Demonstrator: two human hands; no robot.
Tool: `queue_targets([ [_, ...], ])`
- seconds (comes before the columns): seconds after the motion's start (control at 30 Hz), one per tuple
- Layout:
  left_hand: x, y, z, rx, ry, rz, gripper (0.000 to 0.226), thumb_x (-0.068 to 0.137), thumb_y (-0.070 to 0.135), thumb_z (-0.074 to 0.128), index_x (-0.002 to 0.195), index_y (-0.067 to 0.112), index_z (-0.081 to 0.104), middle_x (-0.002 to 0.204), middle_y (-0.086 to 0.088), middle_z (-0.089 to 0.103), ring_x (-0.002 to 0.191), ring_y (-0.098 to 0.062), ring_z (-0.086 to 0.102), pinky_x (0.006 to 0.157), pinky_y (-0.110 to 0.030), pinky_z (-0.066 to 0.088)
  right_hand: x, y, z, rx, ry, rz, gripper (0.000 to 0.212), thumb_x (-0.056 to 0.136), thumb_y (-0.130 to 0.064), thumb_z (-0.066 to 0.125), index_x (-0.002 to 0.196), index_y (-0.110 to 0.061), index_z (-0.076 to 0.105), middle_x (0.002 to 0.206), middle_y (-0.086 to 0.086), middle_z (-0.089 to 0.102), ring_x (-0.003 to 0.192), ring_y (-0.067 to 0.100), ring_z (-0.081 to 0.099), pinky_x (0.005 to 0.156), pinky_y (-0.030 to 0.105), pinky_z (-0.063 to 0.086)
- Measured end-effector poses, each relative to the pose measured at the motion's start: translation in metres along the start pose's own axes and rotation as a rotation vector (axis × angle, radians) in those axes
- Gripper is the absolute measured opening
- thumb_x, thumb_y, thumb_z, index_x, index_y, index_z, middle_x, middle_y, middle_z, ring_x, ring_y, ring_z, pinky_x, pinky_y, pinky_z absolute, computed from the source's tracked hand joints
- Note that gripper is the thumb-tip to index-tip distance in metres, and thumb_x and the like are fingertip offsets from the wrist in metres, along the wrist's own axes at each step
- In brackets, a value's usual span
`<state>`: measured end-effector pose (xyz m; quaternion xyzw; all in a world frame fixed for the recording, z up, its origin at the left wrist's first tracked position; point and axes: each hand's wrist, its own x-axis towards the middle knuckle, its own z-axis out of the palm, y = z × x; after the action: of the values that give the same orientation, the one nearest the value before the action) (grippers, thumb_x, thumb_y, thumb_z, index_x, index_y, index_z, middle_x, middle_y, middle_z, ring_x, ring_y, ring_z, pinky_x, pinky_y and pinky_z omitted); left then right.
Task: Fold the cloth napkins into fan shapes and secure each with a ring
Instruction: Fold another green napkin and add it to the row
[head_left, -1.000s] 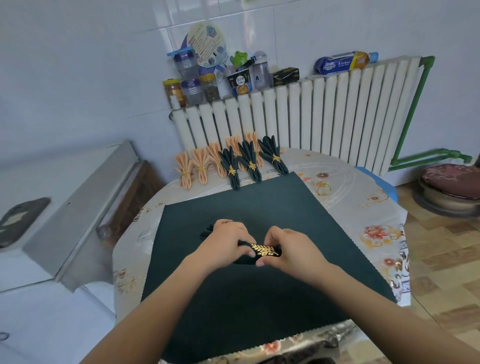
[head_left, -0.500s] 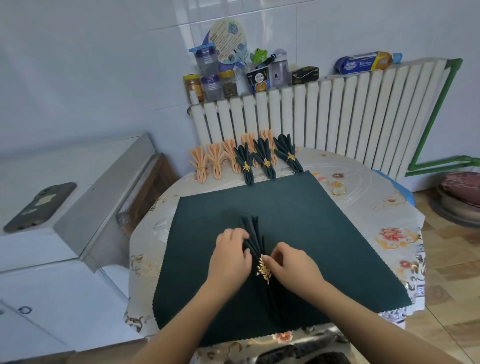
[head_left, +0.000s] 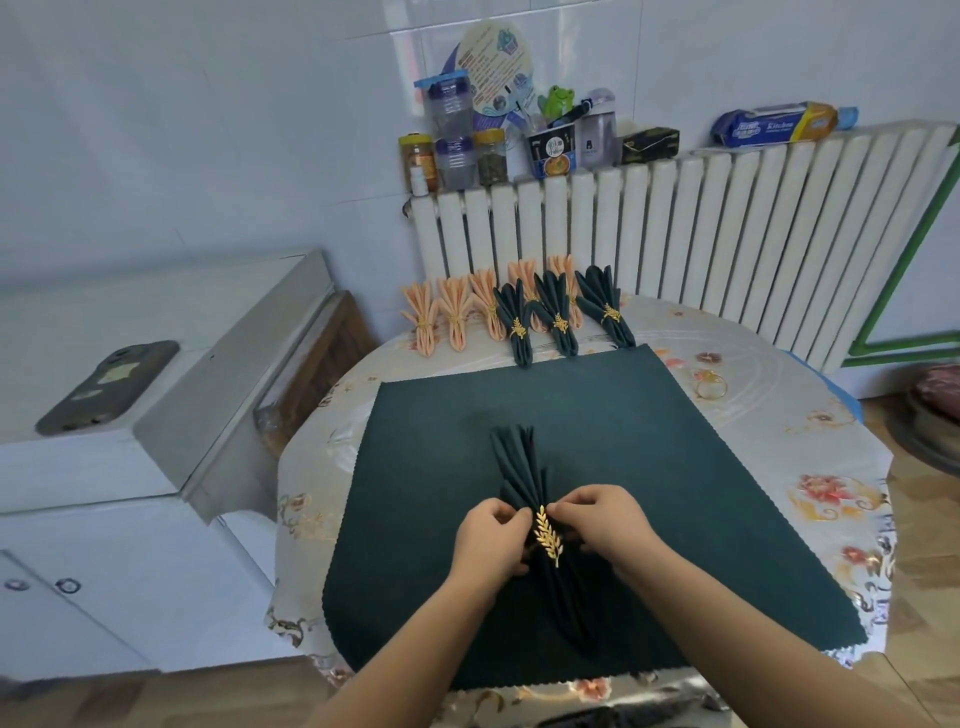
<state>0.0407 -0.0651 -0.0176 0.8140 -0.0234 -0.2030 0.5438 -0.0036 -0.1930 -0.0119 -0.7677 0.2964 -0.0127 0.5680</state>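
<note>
Peach fan napkins (head_left: 453, 317) line the table's far edge, then three dark green ones (head_left: 558, 319), all ringed and parked out of the way. Left hand (head_left: 491, 540) pinches the pleated green napkin (head_left: 524, 467) near the table's front edge, steadying it on the flat green cloth (head_left: 675, 467). Gold leaf ring (head_left: 548, 535) sits at the pleats' waist. Right hand (head_left: 605, 525) pinches the other side, likely seating the ring. A spare ring (head_left: 710, 387) waits by the right edge.
</note>
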Motion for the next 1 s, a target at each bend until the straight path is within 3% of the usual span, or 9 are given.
queue_targets([
  [0.2, 0.031, 0.008, -0.011, -0.168, 0.052, -0.070, 0.017, 0.095, 0.022, 0.054, 0.094, 0.005, 0.057, 0.088, -0.009, 0.068, 0.078, -0.021, 0.067, 0.063, -0.029, 0.056, 0.016, -0.015, 0.009, 0.370, -0.078, 0.050, 0.008, 0.089, -0.013, 0.062, 0.088, -0.005, 0.066, 0.086, 0.009, 0.069, 0.079, 0.019, 0.066, 0.069, 0.029, 0.055],
  [0.3, 0.059, 0.018, -0.019, -0.209, 0.086, -0.077, 0.018, 0.095, 0.022, 0.055, 0.095, 0.005, 0.058, 0.090, -0.010, 0.068, 0.080, -0.023, 0.068, 0.063, -0.030, 0.056, 0.039, -0.025, 0.018, 0.326, -0.028, -0.070, 0.008, 0.089, -0.012, 0.062, 0.087, -0.006, 0.066, 0.088, 0.011, 0.070, 0.084, 0.024, 0.067, 0.074, 0.033, 0.057],
  [0.47, 0.120, 0.035, -0.031, -0.241, 0.144, -0.078, 0.018, 0.094, 0.023, 0.055, 0.093, 0.005, 0.059, 0.090, -0.012, 0.069, 0.078, -0.023, 0.066, 0.056, -0.028, 0.051, 0.098, -0.044, 0.037, 0.194, 0.009, -0.209, 0.009, 0.088, -0.020, 0.063, 0.079, -0.020, 0.066, 0.080, 0.002, 0.071, 0.080, 0.021, 0.067, 0.079, 0.042, 0.055],
  [0.6, 0.170, 0.049, -0.037, -0.211, 0.188, -0.034, 0.019, 0.094, 0.025, 0.056, 0.088, 0.008, 0.060, 0.089, -0.012, 0.068, 0.076, -0.022, 0.065, 0.058, -0.029, 0.053, 0.150, -0.062, 0.049, 0.250, 0.041, -0.197, 0.009, 0.089, -0.020, 0.063, 0.081, -0.021, 0.066, 0.082, 0.000, 0.071, 0.084, 0.019, 0.066, 0.084, 0.045, 0.053],
  [0.77, 0.241, 0.074, -0.041, -0.186, 0.248, -0.008, 0.019, 0.092, 0.030, 0.058, 0.083, 0.014, 0.065, 0.085, -0.007, 0.070, 0.084, -0.024, 0.067, 0.083, -0.046, 0.055, 0.221, -0.090, 0.061, 0.356, 0.101, -0.157, 0.008, 0.088, -0.020, 0.063, 0.081, -0.019, 0.067, 0.083, 0.002, 0.071, 0.086, 0.021, 0.066, 0.087, 0.045, 0.053],
  [1.0, 0.319, 0.098, -0.036, -0.274, 0.338, -0.053, 0.012, 0.095, 0.028, 0.055, 0.091, 0.018, 0.061, 0.089, -0.001, 0.064, 0.088, -0.019, 0.058, 0.082, -0.034, 0.049, 0.303, -0.119, 0.078, 0.478, 0.193, -0.047, 0.009, 0.088, -0.021, 0.063, 0.080, -0.020, 0.064, 0.089, 0.005, 0.068, 0.091, 0.024, 0.064, 0.085, 0.043, 0.054],
])
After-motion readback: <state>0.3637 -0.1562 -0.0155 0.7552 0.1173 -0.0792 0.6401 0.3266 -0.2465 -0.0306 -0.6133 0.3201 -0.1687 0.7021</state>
